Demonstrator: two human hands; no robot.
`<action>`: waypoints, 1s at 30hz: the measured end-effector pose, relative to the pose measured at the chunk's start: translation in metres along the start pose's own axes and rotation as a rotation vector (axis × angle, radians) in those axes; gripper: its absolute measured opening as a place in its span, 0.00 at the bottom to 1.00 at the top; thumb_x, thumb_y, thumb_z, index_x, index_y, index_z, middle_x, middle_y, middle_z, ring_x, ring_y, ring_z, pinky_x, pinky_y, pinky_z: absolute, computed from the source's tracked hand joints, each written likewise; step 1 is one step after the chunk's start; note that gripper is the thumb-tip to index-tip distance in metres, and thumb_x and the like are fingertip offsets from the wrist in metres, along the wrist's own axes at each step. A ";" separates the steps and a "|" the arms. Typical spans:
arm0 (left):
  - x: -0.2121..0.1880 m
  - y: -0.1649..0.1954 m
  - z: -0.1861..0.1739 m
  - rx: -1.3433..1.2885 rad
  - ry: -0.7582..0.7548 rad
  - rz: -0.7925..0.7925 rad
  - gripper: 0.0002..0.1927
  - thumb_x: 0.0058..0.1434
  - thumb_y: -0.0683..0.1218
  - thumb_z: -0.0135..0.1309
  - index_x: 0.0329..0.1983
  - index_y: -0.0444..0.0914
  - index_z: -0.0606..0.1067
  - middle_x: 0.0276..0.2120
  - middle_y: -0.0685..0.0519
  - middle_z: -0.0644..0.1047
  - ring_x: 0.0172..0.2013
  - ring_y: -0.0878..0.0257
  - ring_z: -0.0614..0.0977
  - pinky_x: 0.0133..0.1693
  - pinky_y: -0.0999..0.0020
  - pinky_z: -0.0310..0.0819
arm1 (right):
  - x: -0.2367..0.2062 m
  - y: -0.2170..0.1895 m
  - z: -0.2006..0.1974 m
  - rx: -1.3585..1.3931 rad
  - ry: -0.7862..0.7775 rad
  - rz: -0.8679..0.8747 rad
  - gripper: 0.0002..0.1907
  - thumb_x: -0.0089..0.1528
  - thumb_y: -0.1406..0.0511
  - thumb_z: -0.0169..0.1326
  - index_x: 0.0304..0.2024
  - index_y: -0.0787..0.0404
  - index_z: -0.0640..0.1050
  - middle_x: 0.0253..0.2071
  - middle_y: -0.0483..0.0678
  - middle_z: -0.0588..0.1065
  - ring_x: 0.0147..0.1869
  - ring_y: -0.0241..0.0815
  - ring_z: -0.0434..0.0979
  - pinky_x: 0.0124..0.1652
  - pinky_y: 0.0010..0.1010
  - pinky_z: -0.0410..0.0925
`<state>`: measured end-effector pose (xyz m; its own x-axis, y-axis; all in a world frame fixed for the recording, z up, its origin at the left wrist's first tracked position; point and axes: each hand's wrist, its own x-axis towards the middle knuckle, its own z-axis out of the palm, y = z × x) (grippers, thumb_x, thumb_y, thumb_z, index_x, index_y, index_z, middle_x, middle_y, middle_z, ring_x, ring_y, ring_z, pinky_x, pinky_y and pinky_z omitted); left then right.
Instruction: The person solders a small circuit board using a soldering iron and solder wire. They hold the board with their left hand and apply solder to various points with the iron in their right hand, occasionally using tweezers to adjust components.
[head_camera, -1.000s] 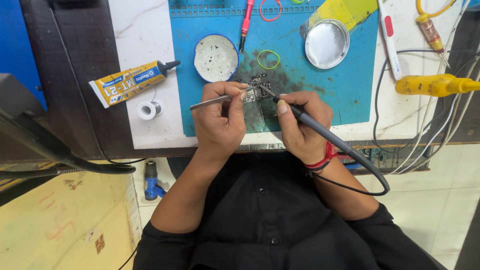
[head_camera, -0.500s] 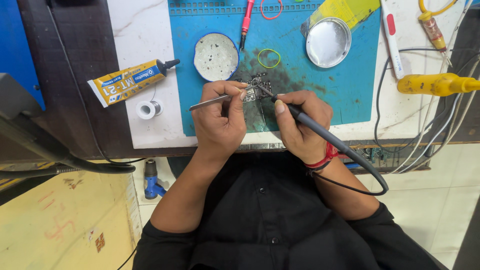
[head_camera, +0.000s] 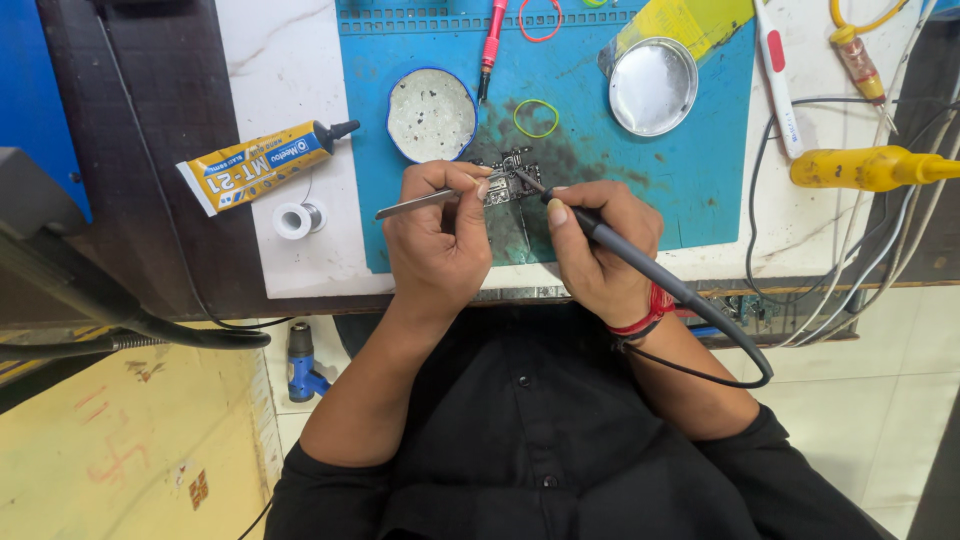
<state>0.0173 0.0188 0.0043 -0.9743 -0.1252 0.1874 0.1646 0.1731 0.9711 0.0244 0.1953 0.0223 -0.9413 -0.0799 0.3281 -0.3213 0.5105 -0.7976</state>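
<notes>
Far to my left a yellow glue tube (head_camera: 262, 163) is lying slanted across the seam between dark wood and white tabletop (head_camera: 290, 70), with a small solder spool (head_camera: 298, 219) just below it. Bare white surface is leaving open room between these and the blue mat (head_camera: 700, 190). On the mat's left part a round, speckled shallow dish (head_camera: 431, 115) is sitting just above my left hand (head_camera: 440, 245), whose fingers are pinching thin metal tweezers (head_camera: 420, 203) shut. Their tips are meeting the small dark circuit board (head_camera: 505, 178) lying flat on a scorched patch near the mat's middle. My right hand (head_camera: 598, 250) is gripping the soldering iron (head_camera: 640, 265) like a pen, fingers clamped, its tip touching the board. A shiny round lid (head_camera: 652, 87) is resting farther right, a yellow-handled tool (head_camera: 868, 167) beyond the mat's edge.
</notes>
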 end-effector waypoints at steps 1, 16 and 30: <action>0.000 0.000 0.000 0.002 0.004 0.000 0.06 0.72 0.35 0.54 0.46 0.34 0.68 0.41 0.49 0.82 0.30 0.74 0.79 0.30 0.78 0.73 | 0.000 0.000 0.000 0.004 0.000 0.012 0.04 0.67 0.72 0.58 0.44 0.67 0.77 0.30 0.48 0.74 0.29 0.38 0.73 0.33 0.29 0.64; 0.000 0.001 0.000 0.017 0.023 0.006 0.07 0.72 0.35 0.54 0.45 0.34 0.67 0.41 0.49 0.81 0.28 0.74 0.77 0.29 0.77 0.71 | 0.000 0.000 -0.001 0.008 -0.003 0.043 0.04 0.67 0.72 0.59 0.43 0.66 0.77 0.28 0.47 0.75 0.27 0.38 0.73 0.31 0.29 0.64; -0.001 0.001 -0.002 0.024 0.018 0.016 0.07 0.72 0.35 0.54 0.45 0.34 0.67 0.41 0.48 0.81 0.29 0.73 0.79 0.30 0.77 0.73 | 0.001 -0.003 0.000 -0.020 -0.009 -0.026 0.04 0.66 0.72 0.60 0.42 0.66 0.77 0.29 0.49 0.75 0.29 0.40 0.74 0.32 0.30 0.65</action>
<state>0.0185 0.0172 0.0051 -0.9686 -0.1398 0.2058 0.1762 0.1981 0.9642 0.0247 0.1938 0.0246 -0.9336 -0.1013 0.3438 -0.3436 0.5254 -0.7784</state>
